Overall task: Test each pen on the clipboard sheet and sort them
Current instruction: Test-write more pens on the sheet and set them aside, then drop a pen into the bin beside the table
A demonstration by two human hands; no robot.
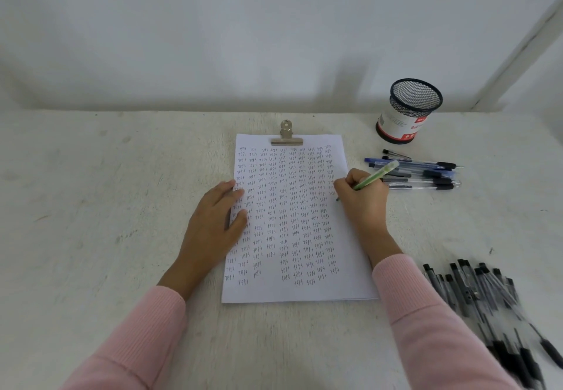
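Your right hand (362, 199) has its grip clamped on a green pen (376, 175). The fingers are curled round the barrel, the capped end slants up and to the right, and the tip is down at the right margin of the sheet (350, 267). Whether the tip actually touches the paper, I cannot tell.

Your left hand (213, 225) lies flat on the sheet's left edge. Its grip is apart, with the fingers straight and pressing on the paper.

The sheet sits in the middle of the desk (106, 206), held at its top by a metal bulldog clip (286, 135). It is filled with columns of the handwritten word "test".

Just right of the sheet, behind your right hand, a small row of pens (426, 173) lies side by side. Some are blue and some are dark. Beyond them a black mesh pen cup (409, 110) with a red and white label stands upright near the wall.

At the near right, a pile of black pens (487, 298) lies loosely heaped beside your pink sleeve (426, 313).
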